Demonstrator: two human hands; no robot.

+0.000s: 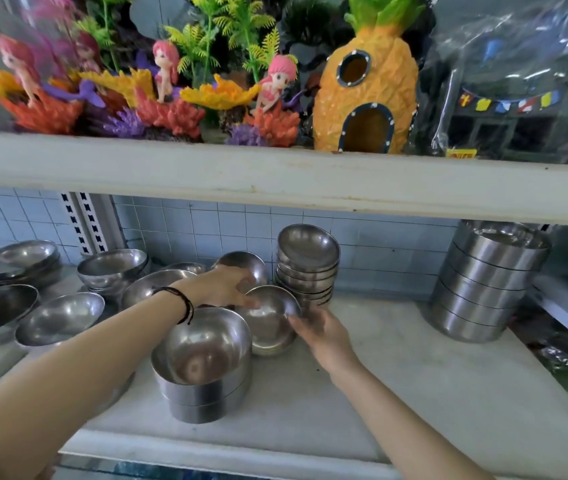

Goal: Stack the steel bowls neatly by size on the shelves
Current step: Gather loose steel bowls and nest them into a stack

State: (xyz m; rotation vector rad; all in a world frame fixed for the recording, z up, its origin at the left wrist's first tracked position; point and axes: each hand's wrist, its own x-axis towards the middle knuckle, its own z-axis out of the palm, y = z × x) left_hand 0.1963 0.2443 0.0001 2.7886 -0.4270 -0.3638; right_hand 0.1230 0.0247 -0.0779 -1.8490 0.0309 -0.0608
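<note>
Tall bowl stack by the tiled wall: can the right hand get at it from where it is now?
Probably yes. The right hand is just in front of the tall bowl stack, with nothing between them. Its fingers hold the rim of the small bowl, so it must let go first.

Bowls [270,323] shiny brushed steel; shelf [397,375] matt, scuffed white; pineapple ornament [365,95] glossy.
</note>
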